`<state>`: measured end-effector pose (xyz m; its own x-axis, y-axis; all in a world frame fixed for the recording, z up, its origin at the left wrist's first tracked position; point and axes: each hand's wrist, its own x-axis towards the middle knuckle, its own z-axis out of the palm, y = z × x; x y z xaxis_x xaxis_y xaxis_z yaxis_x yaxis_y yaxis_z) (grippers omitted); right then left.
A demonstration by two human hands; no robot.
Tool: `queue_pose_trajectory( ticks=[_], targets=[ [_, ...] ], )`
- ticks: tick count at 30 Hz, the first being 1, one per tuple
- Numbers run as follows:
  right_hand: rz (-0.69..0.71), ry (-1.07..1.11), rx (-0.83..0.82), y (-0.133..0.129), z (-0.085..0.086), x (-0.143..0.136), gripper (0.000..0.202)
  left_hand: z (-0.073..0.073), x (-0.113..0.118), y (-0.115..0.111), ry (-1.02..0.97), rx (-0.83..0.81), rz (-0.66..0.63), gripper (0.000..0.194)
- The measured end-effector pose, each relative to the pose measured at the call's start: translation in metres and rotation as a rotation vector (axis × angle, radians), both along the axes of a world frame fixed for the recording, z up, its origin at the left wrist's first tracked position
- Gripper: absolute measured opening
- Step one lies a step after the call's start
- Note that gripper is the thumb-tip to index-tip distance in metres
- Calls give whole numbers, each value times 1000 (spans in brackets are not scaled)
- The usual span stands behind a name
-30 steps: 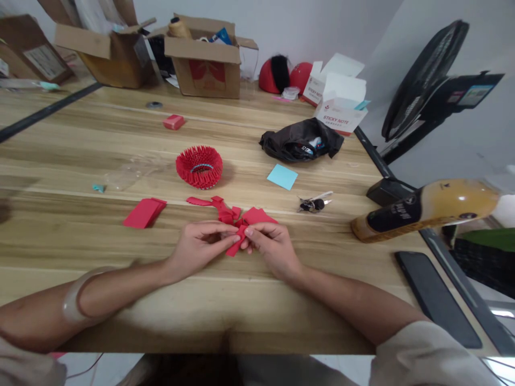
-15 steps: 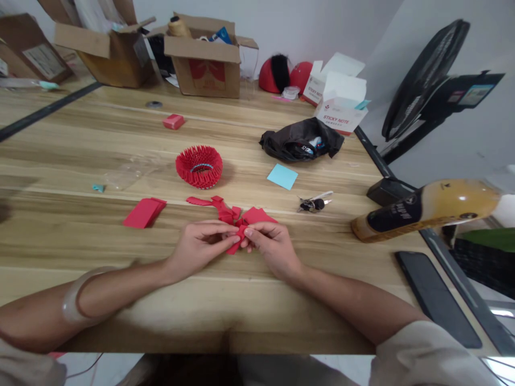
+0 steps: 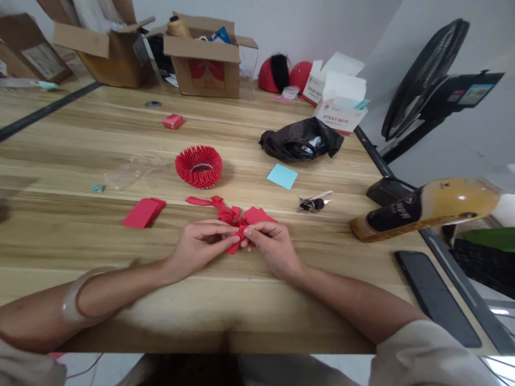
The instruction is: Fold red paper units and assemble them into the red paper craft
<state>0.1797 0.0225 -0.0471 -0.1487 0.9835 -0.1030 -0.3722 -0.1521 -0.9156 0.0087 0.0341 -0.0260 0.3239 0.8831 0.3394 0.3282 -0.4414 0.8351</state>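
Between my two hands is a small piece of red paper (image 3: 234, 249), partly folded. My left hand (image 3: 203, 244) pinches its left side with thumb and fingertips. On the other side my right hand (image 3: 271, 245) grips it the same way, and the fingers hide much of the fold. Just beyond the fingertips lie folded red paper pieces (image 3: 225, 211) and some flat red sheets (image 3: 259, 215). A stack of red paper (image 3: 142, 213) rests to the left. Farther back stands a red bowl of many folded paper pieces (image 3: 199, 167), with a light blue ring inside.
A blue paper square (image 3: 282, 176), keys (image 3: 314, 203) and a black plastic bag (image 3: 301, 140) lie to the right. A drink bottle (image 3: 418, 210) and a phone (image 3: 436, 297) are near the right edge. Cardboard boxes (image 3: 203, 69) and sticky note boxes (image 3: 338, 112) line the back.
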Motion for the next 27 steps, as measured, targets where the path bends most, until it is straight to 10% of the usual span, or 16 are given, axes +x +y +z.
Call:
queue_pose_trajectory(
  ticks=[27],
  targets=[
    [-6, -41, 34, 1, 0, 1, 18, 1, 0, 2, -4, 25, 4, 9]
  ],
)
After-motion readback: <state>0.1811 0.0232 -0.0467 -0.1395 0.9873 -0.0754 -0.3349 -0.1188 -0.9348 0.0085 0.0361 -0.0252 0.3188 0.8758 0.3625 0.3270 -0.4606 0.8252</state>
